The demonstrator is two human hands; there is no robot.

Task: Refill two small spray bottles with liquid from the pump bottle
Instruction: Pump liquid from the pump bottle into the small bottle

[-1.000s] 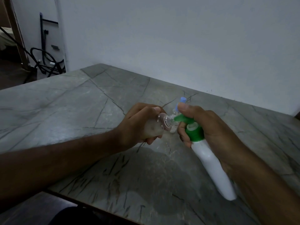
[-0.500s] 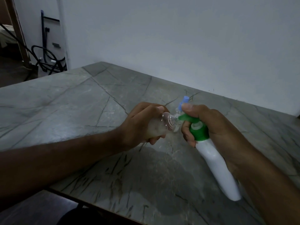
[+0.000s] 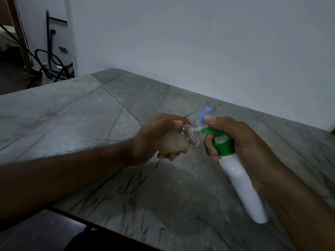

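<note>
Both forearms are bare, with no sleeves, watch, or rings showing. The left hand [image 3: 159, 137] and right hand [image 3: 241, 142] wear no gloves. The fingers [image 3: 210, 119] have short, unpainted nails.

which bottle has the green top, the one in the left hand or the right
The white pump bottle in the right hand; the left hand grips a clear small bottle.

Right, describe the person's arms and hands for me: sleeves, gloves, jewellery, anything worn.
Both forearms are bare as far as the frame shows, with no sleeve in sight. The left hand and the right hand wear no gloves. No ring, watch or bracelet shows on the visible fingers or wrists. The fingernails look short and unpainted. The dim light hides finer detail.
</note>
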